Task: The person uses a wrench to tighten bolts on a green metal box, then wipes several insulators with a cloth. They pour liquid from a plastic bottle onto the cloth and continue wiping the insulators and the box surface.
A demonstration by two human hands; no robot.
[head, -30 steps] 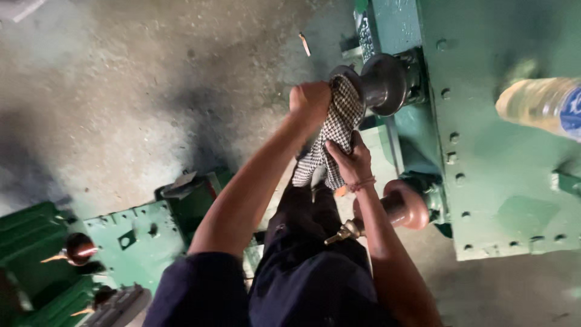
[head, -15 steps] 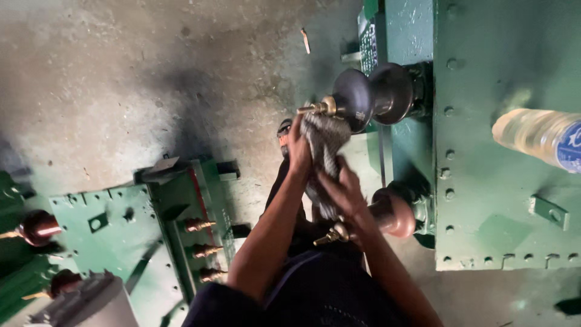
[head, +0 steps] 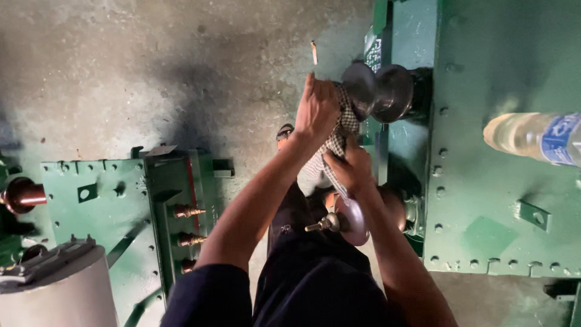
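Checkered cloth (head: 340,134) is bunched between both hands against the upper porcelain bushing (head: 381,91) on the side of the green transformer tank (head: 484,206). Left hand (head: 316,112) is clenched around the cloth's upper end, pressing it onto the bushing's dark, glossy skirt. Right hand (head: 348,169) grasps the lower end, pulling it taut just above the lower bushing (head: 357,218) with its brass stud. Judging by the shine, the upper bushing looks largely wiped; whether the lower one is done I cannot tell. Farther out, a plastic bottle (head: 535,139) lies on the tank, and another green transformer (head: 121,212) stands on the concrete floor (head: 151,72).
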